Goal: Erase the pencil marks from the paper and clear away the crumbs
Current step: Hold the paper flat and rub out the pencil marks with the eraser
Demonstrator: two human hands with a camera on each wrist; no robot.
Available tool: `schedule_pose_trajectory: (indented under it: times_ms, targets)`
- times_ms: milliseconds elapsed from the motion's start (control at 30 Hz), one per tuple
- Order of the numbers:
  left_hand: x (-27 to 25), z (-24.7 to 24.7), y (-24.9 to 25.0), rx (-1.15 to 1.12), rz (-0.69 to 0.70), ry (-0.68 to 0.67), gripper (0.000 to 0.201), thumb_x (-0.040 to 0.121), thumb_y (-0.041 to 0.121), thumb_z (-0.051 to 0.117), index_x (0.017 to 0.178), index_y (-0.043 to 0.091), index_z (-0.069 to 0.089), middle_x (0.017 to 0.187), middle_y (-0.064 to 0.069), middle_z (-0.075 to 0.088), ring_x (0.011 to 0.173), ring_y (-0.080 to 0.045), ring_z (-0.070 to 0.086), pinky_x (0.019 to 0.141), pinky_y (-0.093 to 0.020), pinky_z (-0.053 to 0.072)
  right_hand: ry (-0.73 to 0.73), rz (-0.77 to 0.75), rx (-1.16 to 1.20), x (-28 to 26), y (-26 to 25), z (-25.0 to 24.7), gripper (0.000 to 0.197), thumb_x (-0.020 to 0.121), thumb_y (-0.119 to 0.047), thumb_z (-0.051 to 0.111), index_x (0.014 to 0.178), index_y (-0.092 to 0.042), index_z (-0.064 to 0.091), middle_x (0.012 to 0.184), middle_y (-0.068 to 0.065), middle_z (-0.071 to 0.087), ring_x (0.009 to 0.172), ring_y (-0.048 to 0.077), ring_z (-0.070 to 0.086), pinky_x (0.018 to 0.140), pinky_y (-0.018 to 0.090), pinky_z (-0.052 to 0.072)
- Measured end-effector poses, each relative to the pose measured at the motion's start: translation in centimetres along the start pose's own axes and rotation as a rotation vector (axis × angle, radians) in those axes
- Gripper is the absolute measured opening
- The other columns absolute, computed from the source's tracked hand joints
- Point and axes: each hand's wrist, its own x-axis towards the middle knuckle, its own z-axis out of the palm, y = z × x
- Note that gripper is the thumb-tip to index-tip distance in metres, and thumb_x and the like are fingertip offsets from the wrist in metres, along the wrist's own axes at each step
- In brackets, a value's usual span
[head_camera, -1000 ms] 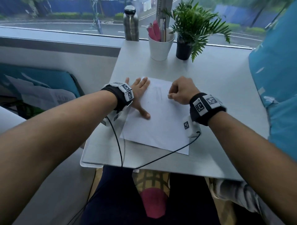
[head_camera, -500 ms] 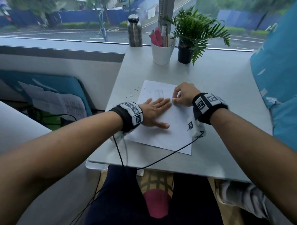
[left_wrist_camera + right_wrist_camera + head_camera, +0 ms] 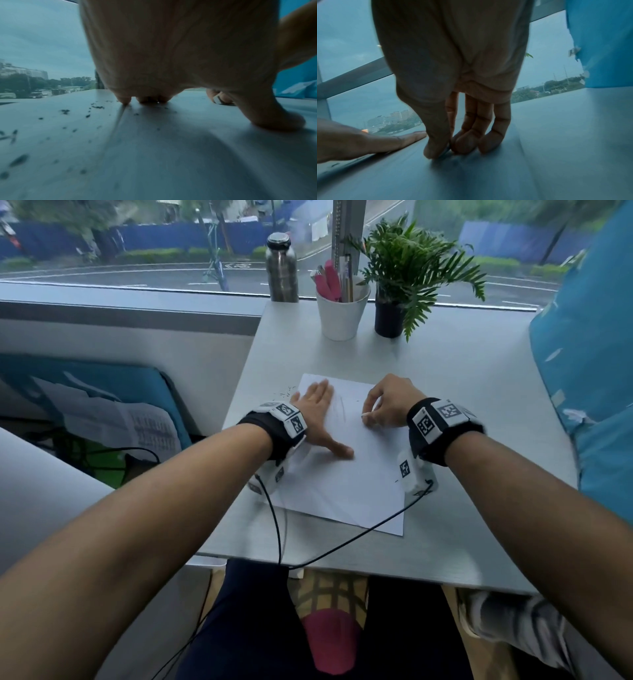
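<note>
A: Starting nearest, what is lying in front of the person?

B: A white rectangular sheet of paper is lying flat on the pale grey table, near the front edge, with black wrist cables trailing over it. Its near half is looking clean apart from a speck or two.

A: And the hands?

B: The left hand is lying flat and spread on the paper's left part, fingers straight, thumb out to the right, pinning the sheet and gripping nothing. The right hand is curled, pinching a small white eraser between thumb and fingers, its tip down on the paper at mid-sheet.

A: So is the erasing finished?

B: I am judging not. Faint grey pencil marks are showing between the two hands, so some rubbing is remaining.

A: The crumbs?

B: Dark eraser crumbs are lying scattered on the table just past the paper's far left corner, a few on the sheet itself. They are waiting to be cleared away.

A: Farther back?

B: A white cup of pens and a potted fern are standing by the window.
</note>
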Motion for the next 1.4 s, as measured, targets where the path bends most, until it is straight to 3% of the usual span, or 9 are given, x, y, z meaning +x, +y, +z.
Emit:
schedule_pose_trajectory:
  times_ms: [100, 333, 467, 667, 733, 900, 967, 1200, 1400]
  targets:
    - [0.5, -0.2, -0.9, -0.006, -0.033, 0.004, 0.162, 0.043, 0.088, 0.071, 0.154, 0.011, -0.02, 0.162, -0.003, -0.025, 0.149, -0.018, -0.022, 0.121, -0.039, -0.009, -0.031, -0.035, -0.065, 0.7, -1.0, -0.6, 0.009, 0.068, -0.016, 0.084, 0.074, -0.018, 0.078, 0.081, 0.004, 0.072, 0.073, 0.016, 0.068, 0.07, 0.026, 0.057]
    - [0.5, -0.3, -0.7, -0.007, -0.062, -0.009, 0.167, 0.039, 0.088, 0.073, 0.153, 0.012, -0.023, 0.16, -0.003, -0.029, 0.147, -0.018, -0.026, 0.121, -0.04, -0.01, 0.143, -0.169, -0.095, 4.1, -5.8, 0.5, 0.008, 0.077, -0.015, 0.078, 0.083, -0.012, 0.079, 0.087, 0.004, 0.076, 0.085, 0.018, 0.069, 0.085, 0.03, 0.056]
    - [0.5, 0.1, -0.8, -0.022, -0.062, 0.014, 0.169, 0.036, 0.09, 0.07, 0.153, 0.011, -0.022, 0.161, -0.004, -0.028, 0.148, -0.02, -0.025, 0.121, -0.04, -0.01, 0.143, -0.193, -0.123, 4.3, -5.8, 1.2, 0.004, 0.078, -0.014, 0.074, 0.079, -0.014, 0.078, 0.083, 0.005, 0.075, 0.081, 0.022, 0.07, 0.08, 0.03, 0.057]
    - [0.3, 0.0, -0.7, -0.035, -0.065, 0.011, 0.17, 0.035, 0.09, 0.07, 0.153, 0.012, -0.024, 0.16, -0.003, -0.03, 0.147, -0.019, -0.027, 0.122, -0.041, -0.01, -0.07, -0.316, -0.189, 0.4, -4.3, 1.0, 0.009, 0.073, -0.015, 0.08, 0.082, -0.014, 0.079, 0.075, -0.002, 0.073, 0.063, 0.006, 0.059, 0.061, 0.014, 0.047]
    - [0.2, 0.0, -0.6, -0.04, -0.063, 0.007, 0.171, 0.033, 0.092, 0.069, 0.152, 0.012, -0.024, 0.16, -0.003, -0.031, 0.146, -0.019, -0.029, 0.121, -0.041, -0.011, -0.105, -0.306, -0.202, 0.8, -4.5, 0.3, 0.011, 0.071, -0.019, 0.082, 0.081, -0.015, 0.079, 0.075, -0.004, 0.073, 0.066, 0.005, 0.06, 0.062, 0.015, 0.045]
    - [0.0, 0.1, -0.6, -0.031, -0.056, 0.015, 0.169, 0.036, 0.091, 0.069, 0.153, 0.013, -0.024, 0.16, -0.002, -0.03, 0.147, -0.019, -0.028, 0.122, -0.043, -0.009, 0.134, -0.282, -0.13, 4.1, -5.5, 0.1, 0.013, 0.077, -0.017, 0.075, 0.085, -0.008, 0.079, 0.084, 0.006, 0.076, 0.08, 0.018, 0.07, 0.074, 0.022, 0.051]
    - [0.1, 0.2, -0.6, -0.028, -0.053, 0.015, 0.169, 0.035, 0.091, 0.068, 0.153, 0.013, -0.024, 0.161, -0.002, -0.029, 0.147, -0.019, -0.027, 0.122, -0.043, -0.009, 0.147, -0.278, -0.118, 4.1, -5.4, 0.6, 0.011, 0.077, -0.015, 0.073, 0.083, -0.008, 0.079, 0.081, 0.007, 0.075, 0.077, 0.02, 0.07, 0.071, 0.023, 0.051]
    - [0.0, -0.2, -0.4, -0.015, -0.063, -0.009, 0.173, 0.028, 0.095, 0.062, 0.152, 0.011, -0.025, 0.16, -0.004, -0.031, 0.146, -0.021, -0.028, 0.121, -0.04, -0.011, -0.064, -0.385, -0.159, -1.4, -3.9, 1.3, 0.007, 0.073, -0.017, 0.079, 0.08, -0.016, 0.08, 0.073, -0.003, 0.074, 0.06, 0.008, 0.062, 0.057, 0.006, 0.041]
    - [0.0, -0.2, -0.2, -0.017, -0.068, 0.017, 0.174, 0.027, 0.095, 0.064, 0.153, 0.011, -0.022, 0.161, -0.004, -0.027, 0.148, -0.021, -0.025, 0.122, -0.042, -0.008, 0.117, -0.244, -0.147, 4.2, -6.1, -0.3, 0.01, 0.074, -0.016, 0.074, 0.081, -0.011, 0.079, 0.081, 0.005, 0.075, 0.077, 0.018, 0.069, 0.075, 0.023, 0.054]
